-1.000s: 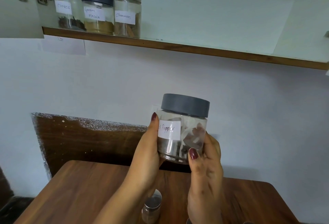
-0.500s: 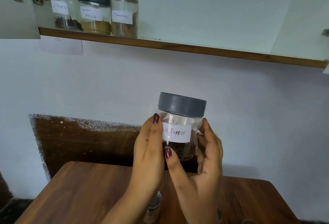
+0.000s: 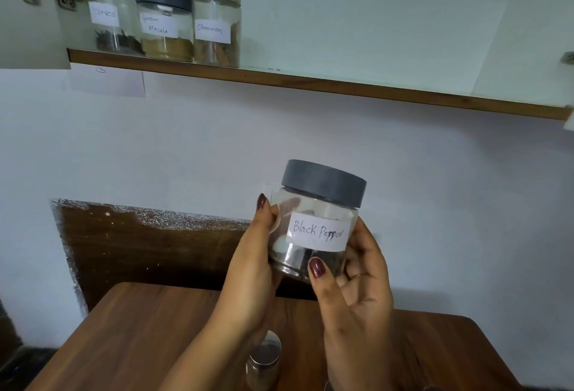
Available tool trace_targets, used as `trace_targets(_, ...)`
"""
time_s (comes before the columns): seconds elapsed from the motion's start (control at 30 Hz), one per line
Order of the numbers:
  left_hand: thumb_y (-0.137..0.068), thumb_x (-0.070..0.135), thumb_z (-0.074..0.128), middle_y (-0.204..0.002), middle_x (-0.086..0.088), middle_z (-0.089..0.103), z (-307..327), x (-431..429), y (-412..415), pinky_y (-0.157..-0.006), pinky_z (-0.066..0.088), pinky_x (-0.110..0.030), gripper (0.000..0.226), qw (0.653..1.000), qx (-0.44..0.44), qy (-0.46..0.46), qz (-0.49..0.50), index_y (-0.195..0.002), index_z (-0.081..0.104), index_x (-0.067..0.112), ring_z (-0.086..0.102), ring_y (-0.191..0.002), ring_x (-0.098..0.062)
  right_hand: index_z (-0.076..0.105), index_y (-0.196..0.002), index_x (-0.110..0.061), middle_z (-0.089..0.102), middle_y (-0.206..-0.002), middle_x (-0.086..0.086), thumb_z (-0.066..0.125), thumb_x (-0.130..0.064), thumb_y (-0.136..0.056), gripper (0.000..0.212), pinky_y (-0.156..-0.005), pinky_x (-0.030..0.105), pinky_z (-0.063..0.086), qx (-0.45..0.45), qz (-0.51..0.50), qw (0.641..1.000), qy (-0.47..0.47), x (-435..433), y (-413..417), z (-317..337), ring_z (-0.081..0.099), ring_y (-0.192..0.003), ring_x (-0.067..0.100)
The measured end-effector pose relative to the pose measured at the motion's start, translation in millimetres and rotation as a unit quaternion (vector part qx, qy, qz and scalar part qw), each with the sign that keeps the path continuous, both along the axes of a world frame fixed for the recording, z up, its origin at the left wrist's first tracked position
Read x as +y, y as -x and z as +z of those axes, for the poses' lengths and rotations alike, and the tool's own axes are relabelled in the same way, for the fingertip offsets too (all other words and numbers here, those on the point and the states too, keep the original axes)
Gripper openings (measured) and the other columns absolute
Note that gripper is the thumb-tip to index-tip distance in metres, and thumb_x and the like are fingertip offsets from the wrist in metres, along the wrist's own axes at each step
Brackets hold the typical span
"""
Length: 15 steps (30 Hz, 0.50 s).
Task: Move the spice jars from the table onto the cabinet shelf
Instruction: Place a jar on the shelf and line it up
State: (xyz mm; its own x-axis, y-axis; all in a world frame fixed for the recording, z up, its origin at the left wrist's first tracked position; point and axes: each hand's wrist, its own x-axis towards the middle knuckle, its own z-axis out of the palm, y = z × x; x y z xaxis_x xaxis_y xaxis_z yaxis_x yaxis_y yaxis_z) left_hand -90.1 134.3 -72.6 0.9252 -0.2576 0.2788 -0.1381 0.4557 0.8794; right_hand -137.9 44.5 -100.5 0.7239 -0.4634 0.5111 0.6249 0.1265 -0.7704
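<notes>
The Black Pepper jar [image 3: 318, 232] is in the air, held between both grips, above the rear of the surface [image 3: 149, 328] and well below the cabinet shelf [image 3: 310, 83]. The left grip [image 3: 248, 269] wraps the jar's left wall, one fingertip close to the lid. The right grip [image 3: 357, 291] curls round the right wall and base, with its thumb pressed on the lower front. The jar sits nearly upright with its label facing me.

The shelf's front edge is a thin brown wooden strip. Three jars stand in a close row at its left end: the Cloves jar [image 3: 107, 14], the Garam Masala jar [image 3: 163, 23] and the Cinnamon jar [image 3: 216, 27]. From the Cinnamon jar, open shelf board extends to the cabinet's right wall.

The held jar is clear and round, with a matte grey lid, a white handwritten label and dark grains at the bottom. On the shelf, two jars have steel lids and one has a grey lid. The surface is brown wood-grain with rounded rear corners. A small steel-lidded jar [image 3: 264, 359] stands on it beneath the left wrist.
</notes>
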Motion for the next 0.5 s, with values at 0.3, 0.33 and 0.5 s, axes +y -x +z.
trace_targets(0.3, -0.094, 0.049, 0.034, -0.11, -0.008, 0.076, 2, -1, -6, -0.097, 0.052, -0.044, 0.049, 0.999, -0.033, -0.026, 0.002, -0.107, 0.076, 0.029, 0.071, -0.108, -0.023, 0.051, -0.139, -0.029, 0.066, -0.13, 0.003, 0.088, -0.046, -0.061, 0.088, -0.094, 0.03, 0.055, 0.003, 0.0, 1.0, 0.02, -4, -5, 3, 0.063, -0.122, 0.021)
trace_targets(0.33, -0.097, 0.048, 0.031, -0.109, -0.005, 0.077, 4, 0, -8, -0.094, 0.053, -0.041, 0.049, 0.998, -0.051, -0.045, 0.015, -0.106, 0.076, 0.033, 0.072, -0.106, -0.02, 0.052, -0.139, -0.03, 0.066, -0.13, 0.001, 0.088, -0.049, -0.06, 0.089, -0.093, 0.03, 0.055, 0.003, -0.001, 1.0, 0.024, -5, -6, 4, 0.064, -0.121, 0.02)
trace_targets(0.5, -0.107, 0.047, 0.027, -0.11, 0.003, 0.073, 18, 8, -22, -0.093, 0.054, -0.038, 0.046, 0.979, -0.139, -0.122, 0.09, -0.113, 0.069, 0.029, 0.068, -0.105, -0.009, 0.051, -0.138, -0.031, 0.064, -0.132, -0.006, 0.087, -0.049, -0.059, 0.089, -0.09, 0.03, 0.057, -0.001, -0.011, 0.998, 0.059, -8, -15, 15, 0.064, -0.119, 0.017)
